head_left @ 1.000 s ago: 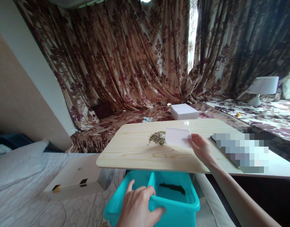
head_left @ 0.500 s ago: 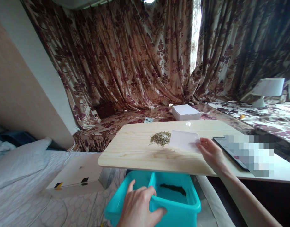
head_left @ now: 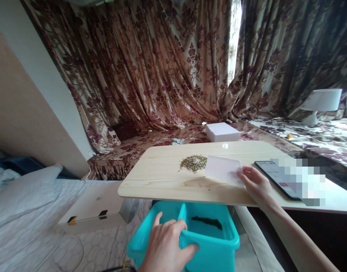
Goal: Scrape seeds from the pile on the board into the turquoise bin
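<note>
My right hand point(head_left: 256, 184) pinches the right edge of a thin white card point(head_left: 222, 169), tilted low over the wooden board point(head_left: 150, 181). By the card's left edge lies a loose pile of small green-brown seeds or dried bits point(head_left: 193, 163); a few stray pieces are scattered around it. Below the board's near edge stands a turquoise plastic bin point(head_left: 210, 243) with a divider. My left hand point(head_left: 169, 243) is closed over its near rim around the divider, thumb on the outside. In the bin's right compartment sits a dark strip of similar material point(head_left: 207, 221).
A tablet-like device point(head_left: 275, 177), partly blurred out, lies on the board's right side. Behind the board is a white box point(head_left: 222, 131). A larger white box point(head_left: 94, 204) rests on the bed at left. A lamp point(head_left: 324, 100) stands far right, before patterned curtains.
My right hand and the card have moved right, drawing slightly away from where the pile was first overlapped. The pile shows more fully. My left hand stays on the bin.
</note>
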`<state>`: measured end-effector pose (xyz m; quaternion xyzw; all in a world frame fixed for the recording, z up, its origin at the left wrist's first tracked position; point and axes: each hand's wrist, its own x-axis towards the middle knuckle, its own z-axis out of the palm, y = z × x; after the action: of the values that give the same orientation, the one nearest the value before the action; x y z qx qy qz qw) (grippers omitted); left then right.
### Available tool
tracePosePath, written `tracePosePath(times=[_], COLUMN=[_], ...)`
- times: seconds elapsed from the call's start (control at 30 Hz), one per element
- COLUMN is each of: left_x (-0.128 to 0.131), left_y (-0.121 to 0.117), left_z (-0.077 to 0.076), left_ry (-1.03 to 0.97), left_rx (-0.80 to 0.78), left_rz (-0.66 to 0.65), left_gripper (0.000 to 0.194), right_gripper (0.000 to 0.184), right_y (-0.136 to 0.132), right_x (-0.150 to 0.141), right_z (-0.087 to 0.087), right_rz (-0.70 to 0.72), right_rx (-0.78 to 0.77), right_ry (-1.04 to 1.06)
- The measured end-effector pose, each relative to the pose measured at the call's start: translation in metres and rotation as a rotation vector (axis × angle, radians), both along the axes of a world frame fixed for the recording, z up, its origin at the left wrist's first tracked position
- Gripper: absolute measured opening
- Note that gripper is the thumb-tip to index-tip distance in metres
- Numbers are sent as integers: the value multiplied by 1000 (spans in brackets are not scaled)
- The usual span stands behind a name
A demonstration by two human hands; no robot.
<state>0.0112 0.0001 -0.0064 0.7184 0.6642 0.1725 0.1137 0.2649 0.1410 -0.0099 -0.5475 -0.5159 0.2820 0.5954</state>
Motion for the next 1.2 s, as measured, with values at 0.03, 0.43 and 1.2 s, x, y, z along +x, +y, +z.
tracePosePath(times=[0.03,0.43,1.2], left_x=[0,-1,-2], left_y=[0,-1,-1], left_z=[0,-2,4], left_ry=[1,-29,-28], left_rx=[1,15,-29], left_rz=[1,10,7], left_gripper=[11,10,12], right_gripper=[18,35,28], right_y=[2,-15,36], right_x=[-1,-6,-28], right_z=[0,-2,-7], right_rz=[0,156,144], right_rx=[-5,-117,-37], right_ry=[-15,71,146])
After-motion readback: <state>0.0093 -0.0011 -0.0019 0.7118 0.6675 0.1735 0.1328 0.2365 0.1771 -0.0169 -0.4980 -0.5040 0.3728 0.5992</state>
